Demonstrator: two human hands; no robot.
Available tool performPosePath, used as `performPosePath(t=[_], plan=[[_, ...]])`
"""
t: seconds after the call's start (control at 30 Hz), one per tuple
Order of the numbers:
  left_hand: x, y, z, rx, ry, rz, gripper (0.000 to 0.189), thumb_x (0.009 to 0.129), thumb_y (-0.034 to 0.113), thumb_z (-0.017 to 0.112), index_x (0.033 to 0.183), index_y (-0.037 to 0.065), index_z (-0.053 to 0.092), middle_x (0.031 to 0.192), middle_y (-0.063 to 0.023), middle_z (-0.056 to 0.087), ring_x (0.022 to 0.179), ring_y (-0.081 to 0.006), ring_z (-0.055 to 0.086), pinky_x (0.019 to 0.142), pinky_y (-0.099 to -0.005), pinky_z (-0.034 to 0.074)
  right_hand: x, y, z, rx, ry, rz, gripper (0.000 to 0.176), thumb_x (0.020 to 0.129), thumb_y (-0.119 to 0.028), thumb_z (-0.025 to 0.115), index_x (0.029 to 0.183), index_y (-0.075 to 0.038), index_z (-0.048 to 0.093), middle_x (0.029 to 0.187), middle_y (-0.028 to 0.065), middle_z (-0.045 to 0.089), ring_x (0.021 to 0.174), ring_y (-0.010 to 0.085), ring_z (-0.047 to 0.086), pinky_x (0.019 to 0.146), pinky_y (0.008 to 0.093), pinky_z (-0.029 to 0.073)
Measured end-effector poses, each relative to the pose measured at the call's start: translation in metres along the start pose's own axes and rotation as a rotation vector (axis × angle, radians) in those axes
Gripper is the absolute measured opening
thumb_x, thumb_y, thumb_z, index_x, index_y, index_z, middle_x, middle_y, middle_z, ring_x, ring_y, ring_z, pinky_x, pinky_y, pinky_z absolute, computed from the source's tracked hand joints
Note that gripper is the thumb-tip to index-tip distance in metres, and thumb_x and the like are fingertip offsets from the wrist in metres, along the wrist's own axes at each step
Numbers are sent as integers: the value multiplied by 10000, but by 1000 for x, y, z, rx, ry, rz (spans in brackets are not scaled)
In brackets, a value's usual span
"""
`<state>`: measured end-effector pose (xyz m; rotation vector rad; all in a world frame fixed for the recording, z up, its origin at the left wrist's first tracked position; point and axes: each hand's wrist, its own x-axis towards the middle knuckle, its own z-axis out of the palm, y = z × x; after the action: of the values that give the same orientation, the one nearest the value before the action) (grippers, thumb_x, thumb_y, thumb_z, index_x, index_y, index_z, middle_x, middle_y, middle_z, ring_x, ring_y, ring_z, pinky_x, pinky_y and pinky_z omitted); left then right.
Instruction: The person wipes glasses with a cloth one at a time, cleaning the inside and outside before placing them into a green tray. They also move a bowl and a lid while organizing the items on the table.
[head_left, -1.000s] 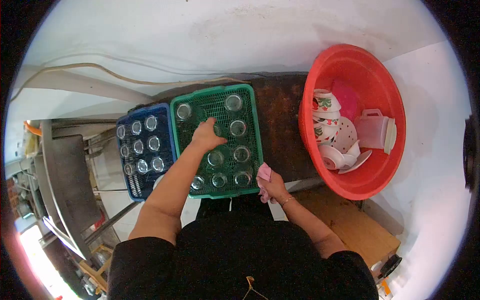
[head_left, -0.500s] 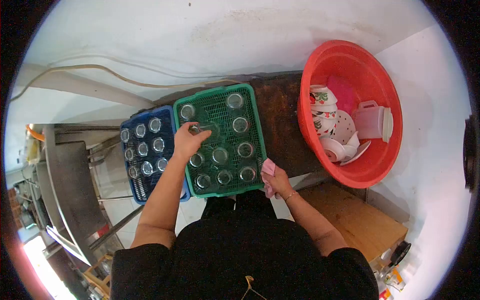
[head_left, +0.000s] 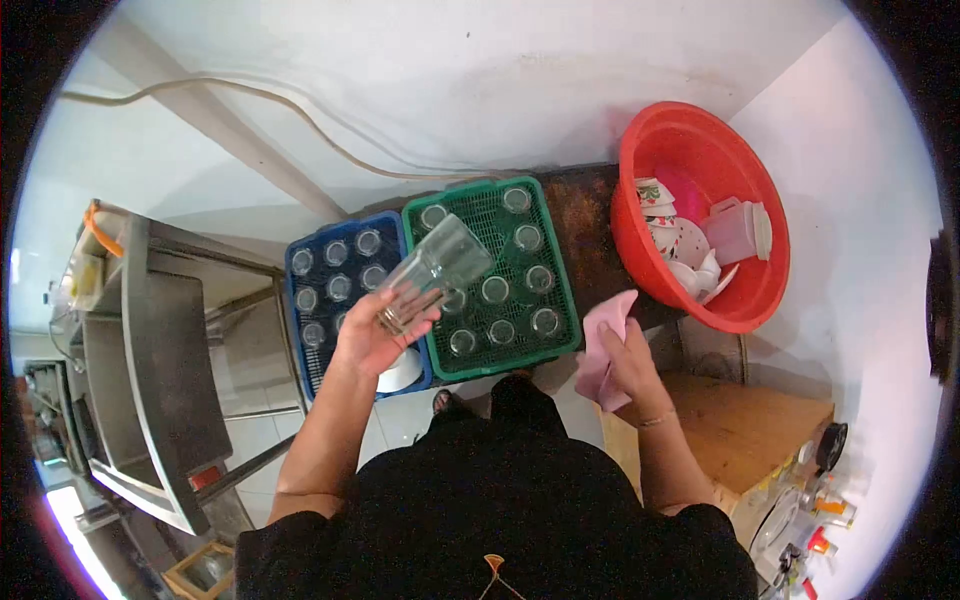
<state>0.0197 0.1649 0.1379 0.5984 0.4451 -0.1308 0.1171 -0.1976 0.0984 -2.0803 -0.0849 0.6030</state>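
A clear drinking glass is held tilted in my left hand, its fingers wrapped round the lower end. Beneath it stands a green basket with several glasses in rows. To its left, a blue basket holds more glasses and a white round item near its front corner. My right hand grips a pink cloth to the right of the green basket, apart from the glass.
A red basin at the right holds bowls, dishes and a plastic pitcher. Below it is a wooden surface. Metal shelving stands at the left. A cable runs along the wall.
My left hand has lifted the glass out of the green basket. My right hand has moved right with the cloth. The view has shifted, and the white item now shows.
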Motion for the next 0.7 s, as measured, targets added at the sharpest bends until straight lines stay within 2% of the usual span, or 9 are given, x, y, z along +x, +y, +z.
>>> performPosePath(t=[0.13, 0.17, 0.3, 0.33, 0.4, 0.47, 0.53, 0.6, 0.7], plan=[[-38, -3, 20, 29, -193, -61, 704, 759, 318, 650, 1325, -12, 390, 1250, -235, 511, 985, -341, 607, 820, -391, 534, -62, -144, 11, 593, -290, -57, 455, 925, -311, 478, 1232, 17, 404, 1069, 115, 518, 1013, 184, 500, 887, 332, 421], [-46, -4, 26, 37, -219, -66, 668, 756, 300, 657, 1291, -11, 405, 1240, -238, 516, 984, -338, 608, 823, -393, 532, -63, -154, 24, 582, -295, -217, 432, 931, -305, 474, 1216, 13, 412, 1058, 110, 524, 976, 179, 513, 861, 319, 433], [-74, -8, 47, 176, -219, 89, 516, 742, 197, 691, 1137, 2, 423, 1136, -218, 566, 954, -295, 619, 805, -374, 530, -56, -201, 74, 266, 15, -592, 380, 892, -351, 547, 976, 19, 567, 805, 139, 625, 669, 268, 613, 592, 362, 477], [-78, -6, 43, 183, -231, 91, 516, 742, 197, 691, 1137, 2, 423, 1136, -218, 566, 954, -295, 619, 805, -374, 530, -51, -206, 80, 39, 131, -586, 370, 876, -356, 567, 875, 11, 611, 728, 167, 633, 641, 306, 626, 571, 380, 474], [-85, -2, 34, 490, -220, 224, 448, 729, 92, 708, 1045, 30, 398, 1026, -159, 589, 908, -233, 619, 759, -349, 522, -55, -225, 87, -75, 120, -658, 350, 851, -342, 594, 891, 4, 620, 687, 161, 619, 608, 291, 621, 568, 369, 477], [-102, 2, 45, 537, -185, 168, 495, 719, 51, 725, 1090, 29, 397, 977, -113, 587, 848, -182, 611, 711, -324, 511, -70, -246, 97, -188, 92, -720, 336, 825, -328, 621, 907, -2, 629, 646, 155, 606, 574, 277, 615, 565, 358, 480], [-113, 3, 49, 779, -255, 89, 522, 710, 49, 723, 1124, 18, 404, 932, -100, 600, 801, -172, 617, 677, -306, 509, -90, -267, 108, -568, 127, -737, 338, 794, -370, 641, 888, -46, 649, 647, 175, 607, 637, 348, 615, 581, 386, 485], [-118, 4, 45, 773, -266, 72, 558, 701, 74, 716, 1164, 7, 413, 856, -91, 605, 723, -175, 614, 625, -291, 498, -93, -277, 122, -514, 177, -778, 362, 771, -417, 651, 839, -61, 664, 652, 170, 610, 652, 348, 620, 587, 409, 484], [-127, 10, 39, 353, -366, -64, 680, 628, 186, 744, 1191, -3, 413, 813, -101, 578, 627, -215, 576, 574, -358, 479, -84, -291, 126, -323, 99, -898, 364, 792, -387, 651, 864, -30, 656, 670, 162, 633, 638, 310, 631, 584, 375, 468]])
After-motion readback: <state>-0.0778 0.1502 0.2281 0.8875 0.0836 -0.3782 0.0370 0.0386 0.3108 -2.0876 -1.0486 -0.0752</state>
